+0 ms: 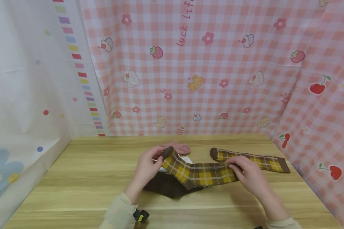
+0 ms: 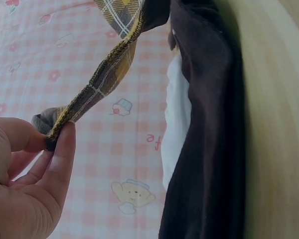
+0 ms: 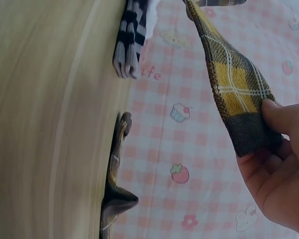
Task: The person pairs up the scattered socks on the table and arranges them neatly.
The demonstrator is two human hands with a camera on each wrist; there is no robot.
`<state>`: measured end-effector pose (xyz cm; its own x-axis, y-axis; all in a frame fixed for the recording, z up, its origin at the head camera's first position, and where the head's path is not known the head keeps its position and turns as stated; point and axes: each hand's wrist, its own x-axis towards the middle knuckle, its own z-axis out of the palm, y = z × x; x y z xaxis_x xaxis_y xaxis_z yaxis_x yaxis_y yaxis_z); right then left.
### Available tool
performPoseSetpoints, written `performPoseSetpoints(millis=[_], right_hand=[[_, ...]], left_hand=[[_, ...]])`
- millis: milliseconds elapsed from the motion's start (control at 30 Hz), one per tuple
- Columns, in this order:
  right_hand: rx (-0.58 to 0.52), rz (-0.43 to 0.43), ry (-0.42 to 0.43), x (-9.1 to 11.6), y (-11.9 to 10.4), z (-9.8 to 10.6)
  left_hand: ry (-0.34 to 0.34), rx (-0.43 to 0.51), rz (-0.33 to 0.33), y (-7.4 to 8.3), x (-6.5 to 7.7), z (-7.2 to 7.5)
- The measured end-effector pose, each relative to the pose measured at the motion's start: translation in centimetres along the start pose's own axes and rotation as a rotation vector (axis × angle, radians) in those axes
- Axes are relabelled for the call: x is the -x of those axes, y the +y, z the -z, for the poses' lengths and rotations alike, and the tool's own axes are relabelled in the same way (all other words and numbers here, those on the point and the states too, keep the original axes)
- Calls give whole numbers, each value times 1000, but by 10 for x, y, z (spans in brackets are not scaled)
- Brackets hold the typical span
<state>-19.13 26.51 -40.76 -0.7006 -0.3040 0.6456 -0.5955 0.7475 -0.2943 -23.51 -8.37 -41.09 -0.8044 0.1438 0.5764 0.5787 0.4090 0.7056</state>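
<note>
A brown-and-yellow plaid sock [image 1: 204, 174] is stretched sideways between my two hands, above the table. At its dark toe end, my left hand [image 1: 149, 163] pinches it between thumb and fingers; the left wrist view shows this pinch on the sock's edge [image 2: 92, 87]. My right hand [image 1: 247, 175] grips the cuff end, and in the right wrist view the thumb lies over the sock near its dark cuff [image 3: 249, 132]. A matching plaid sock [image 1: 255, 160] lies flat on the table behind my right hand.
Under the held sock lies a dark brown cloth item [image 1: 169, 186], perhaps another sock. Behind it are a pink folded item [image 1: 179, 148] and something white, partly hidden. The wooden table [image 1: 83, 178] meets a pink checked curtain [image 1: 172, 105] at the back.
</note>
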Motion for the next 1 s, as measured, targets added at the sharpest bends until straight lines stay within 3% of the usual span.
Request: performPoseSetpoints(millis=[267, 600, 867, 1000], right_hand=[[-17, 37, -20, 0, -5, -7], [-63, 52, -65, 0, -12, -9], [-128, 92, -111, -1, -20, -13], [-170, 113, -144, -2, -23, -16]], left_hand=[[-39, -80, -2, 0, 13, 11], [-99, -62, 57, 2, 29, 26], [-189, -81, 146, 4, 39, 42], [-240, -75, 159, 7, 44, 50]])
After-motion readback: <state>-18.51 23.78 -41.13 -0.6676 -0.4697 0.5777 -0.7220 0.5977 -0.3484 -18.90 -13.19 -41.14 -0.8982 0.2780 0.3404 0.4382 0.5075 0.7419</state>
